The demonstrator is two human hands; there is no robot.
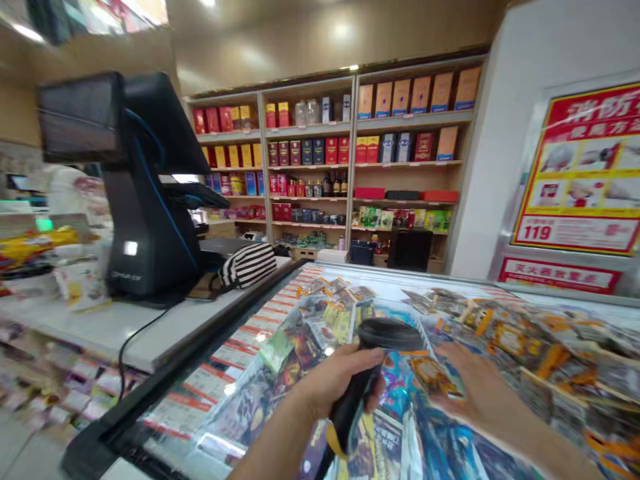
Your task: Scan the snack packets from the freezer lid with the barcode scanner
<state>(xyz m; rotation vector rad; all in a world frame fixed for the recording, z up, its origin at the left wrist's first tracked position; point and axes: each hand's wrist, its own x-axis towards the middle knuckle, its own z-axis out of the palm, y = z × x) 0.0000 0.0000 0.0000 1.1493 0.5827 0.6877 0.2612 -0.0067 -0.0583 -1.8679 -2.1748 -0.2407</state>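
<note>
My left hand [336, 379] is closed round the grip of a black handheld barcode scanner [373, 363], whose round head points away from me over the freezer. My right hand [473, 393] lies flat with fingers stretched out on the glass lid of a chest freezer [400, 283]. Under the glass lie several colourful frozen-food packets [340, 320]. Both forearms come in from the bottom edge.
A black checkout terminal with screen [135, 193] stands on the white counter [100, 327] to the left, with a striped pouch [247, 265] beside it. Wooden shelves [350, 160] of boxes and bottles line the back wall. A red and yellow poster [585, 173] hangs at right.
</note>
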